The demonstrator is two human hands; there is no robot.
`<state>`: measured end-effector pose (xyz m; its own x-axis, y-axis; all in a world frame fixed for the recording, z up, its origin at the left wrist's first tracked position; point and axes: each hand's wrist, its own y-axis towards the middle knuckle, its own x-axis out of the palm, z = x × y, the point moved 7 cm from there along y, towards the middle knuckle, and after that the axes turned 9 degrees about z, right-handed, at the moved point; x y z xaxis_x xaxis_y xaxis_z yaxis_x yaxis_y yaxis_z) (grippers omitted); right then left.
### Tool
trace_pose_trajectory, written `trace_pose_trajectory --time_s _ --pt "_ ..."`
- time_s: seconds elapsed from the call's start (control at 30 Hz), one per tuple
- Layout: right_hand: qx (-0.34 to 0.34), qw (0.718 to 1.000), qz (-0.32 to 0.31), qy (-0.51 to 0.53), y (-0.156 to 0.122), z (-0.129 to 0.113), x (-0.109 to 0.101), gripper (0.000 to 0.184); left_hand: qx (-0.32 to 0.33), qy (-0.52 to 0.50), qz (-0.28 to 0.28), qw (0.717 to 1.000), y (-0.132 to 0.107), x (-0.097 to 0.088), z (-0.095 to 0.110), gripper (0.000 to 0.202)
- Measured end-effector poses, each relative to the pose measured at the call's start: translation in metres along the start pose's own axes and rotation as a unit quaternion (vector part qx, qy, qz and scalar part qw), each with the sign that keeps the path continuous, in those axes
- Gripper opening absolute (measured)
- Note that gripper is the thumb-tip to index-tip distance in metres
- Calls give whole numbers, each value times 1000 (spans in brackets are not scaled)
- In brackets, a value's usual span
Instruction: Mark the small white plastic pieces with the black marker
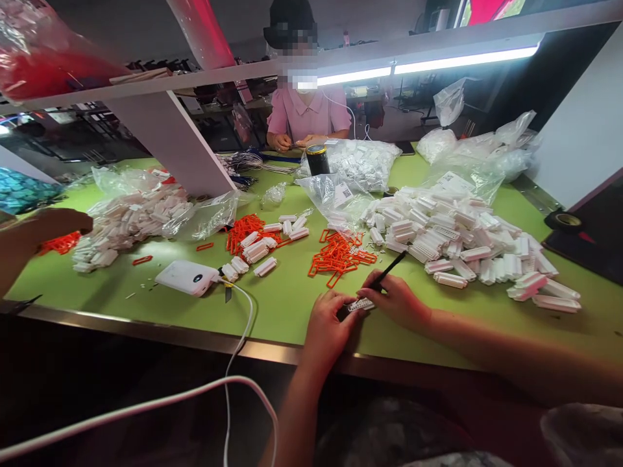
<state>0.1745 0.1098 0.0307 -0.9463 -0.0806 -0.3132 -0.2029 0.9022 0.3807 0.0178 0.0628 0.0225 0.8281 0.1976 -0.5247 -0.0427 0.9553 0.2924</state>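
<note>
1. The left hand rested on the green desk near its front edge; its fingers were curled together around the left end of a small white plastic connector, which lay between the two hands just above the desk.
2. The right hand sat just beside it, touching the connector's right end; its fingers were clamped on a thin black tool that slanted up and away to the right, with its lower end at the connector.
3. The fingertips of both hands hid most of the connector; only a short ribbed strip showed, and I could not tell how the tool's tip met it.
4. Beyond the hands lay a loose pile of orange clips; to the right spread a large heap of white connectors, partly under clear plastic bags.
5. To the left lay a smaller group of white pieces and orange clips, then a white power bank with a white cable running off the desk's front edge; the cable's far end was cut off at the frame's border.
6. Another heap of white parts lay at the far left, beside a second person's hand, only partly in view.
7. Across the desk sat a person in a pink shirt, hands close together; what they held was too small to make out; a black can stood nearby.
</note>
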Motion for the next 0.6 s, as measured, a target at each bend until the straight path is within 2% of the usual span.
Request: trace_pose_trajectory --time_s 0.27,0.43,0.6 --pt "-9 1000 -3 -17 -2 0 1 26 -1 -3 -2 1000 0 0 0 12" --pt "-19 998 -26 -62 -5 -1 3 22 -2 0 -1 1000 0 0 1 11" --pt "-81 989 -57 -109 -4 -18 7 27 3 7 1 1000 0 0 1 13"
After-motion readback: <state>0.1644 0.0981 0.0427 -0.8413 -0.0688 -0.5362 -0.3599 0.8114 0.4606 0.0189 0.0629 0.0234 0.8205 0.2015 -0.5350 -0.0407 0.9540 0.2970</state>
